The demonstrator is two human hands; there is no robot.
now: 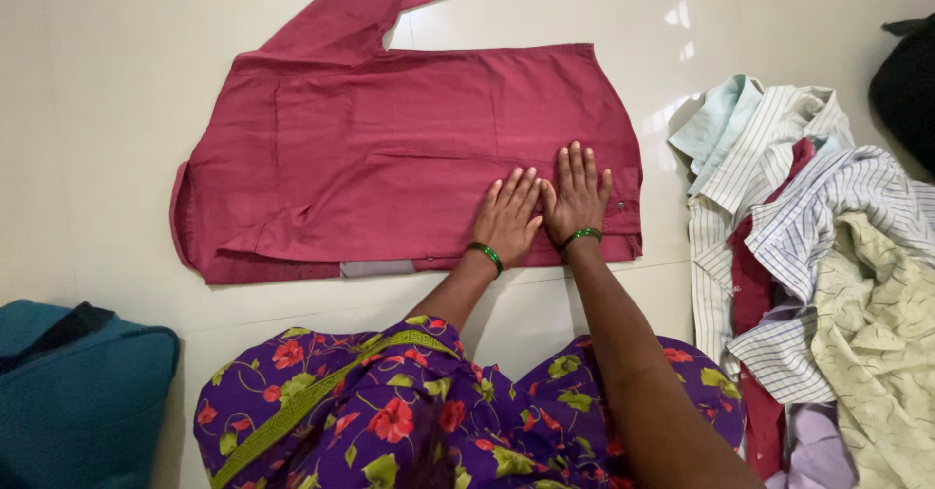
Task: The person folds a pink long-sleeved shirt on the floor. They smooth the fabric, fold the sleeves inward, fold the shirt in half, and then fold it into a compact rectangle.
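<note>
A maroon shirt (390, 148) lies spread flat on the white tiled floor (117, 90), one sleeve stretched toward the top of the view. My left hand (508, 216) and my right hand (579, 195) rest side by side, palms down and fingers together, pressing on the shirt's lower right part near its edge. Neither hand holds anything. Each wrist carries a green bangle. My lap in a purple flowered garment (409, 411) fills the bottom of the view.
A heap of crumpled clothes (818, 255), striped, cream, pale blue and dark red, lies at the right. A teal cushion or bag (78, 392) sits at the lower left. A dark object (906, 80) shows at the upper right edge.
</note>
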